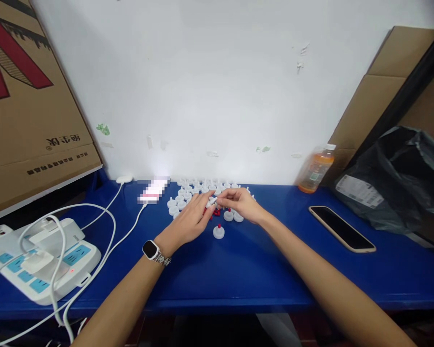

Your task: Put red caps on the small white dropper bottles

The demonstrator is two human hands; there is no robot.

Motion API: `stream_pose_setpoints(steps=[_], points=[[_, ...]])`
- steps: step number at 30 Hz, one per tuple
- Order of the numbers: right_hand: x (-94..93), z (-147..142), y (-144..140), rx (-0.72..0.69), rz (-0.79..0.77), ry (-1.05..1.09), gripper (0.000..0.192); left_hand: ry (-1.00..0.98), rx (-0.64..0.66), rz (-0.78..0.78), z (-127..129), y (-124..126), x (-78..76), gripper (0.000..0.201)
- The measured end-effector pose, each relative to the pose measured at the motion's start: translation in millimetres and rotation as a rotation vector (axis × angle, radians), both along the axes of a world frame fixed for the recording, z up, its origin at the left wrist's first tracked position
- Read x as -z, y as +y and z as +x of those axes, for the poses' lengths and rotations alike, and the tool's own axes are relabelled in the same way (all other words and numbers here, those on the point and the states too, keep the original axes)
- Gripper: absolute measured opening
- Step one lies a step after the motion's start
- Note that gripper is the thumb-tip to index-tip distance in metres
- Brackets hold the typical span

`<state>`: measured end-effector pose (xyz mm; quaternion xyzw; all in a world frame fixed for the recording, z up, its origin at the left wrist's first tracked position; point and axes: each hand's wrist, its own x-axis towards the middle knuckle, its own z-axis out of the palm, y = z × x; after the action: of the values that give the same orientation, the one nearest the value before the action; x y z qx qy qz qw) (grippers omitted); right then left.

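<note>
Two hands meet over the blue desk (260, 270): left hand (190, 221) and right hand (240, 202) pinch one small white cap (212, 203) between fingertips. It looks light, stiff, slippery; best gripped by its rim.

Small makeshift assembly workstation, likely a back room or home workshop. Evidence: narrow blue bench (238, 270) against a scuffed white wall (210, 86); rows of small white plastic caps (198, 188); flattened cardboard cartons (25, 111) leaning at both sides; loaded power strip (47, 262); black plastic parcel bag (398, 178).
</note>
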<state>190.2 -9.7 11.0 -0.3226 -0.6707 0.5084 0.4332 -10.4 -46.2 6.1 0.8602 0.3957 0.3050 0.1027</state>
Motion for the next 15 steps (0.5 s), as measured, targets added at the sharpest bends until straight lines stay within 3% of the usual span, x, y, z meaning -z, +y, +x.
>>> stream_pose_setpoints(steps=[2,9,15], points=[[2.3,-0.4,0.4,-0.053,-0.047,0.021,0.027,0.005,0.015,0.021,0.1,-0.2,-1.0,0.048],[-0.9,2.8,1.5,-0.034,-0.161,0.211,0.027,0.019,-0.002,0.01,0.1,-1.6,-2.8,0.049],[-2.9,-3.5,-3.1,0.031,-0.03,0.112,0.029,0.044,0.016,-0.014,0.8,-3.2,-2.0,0.049]])
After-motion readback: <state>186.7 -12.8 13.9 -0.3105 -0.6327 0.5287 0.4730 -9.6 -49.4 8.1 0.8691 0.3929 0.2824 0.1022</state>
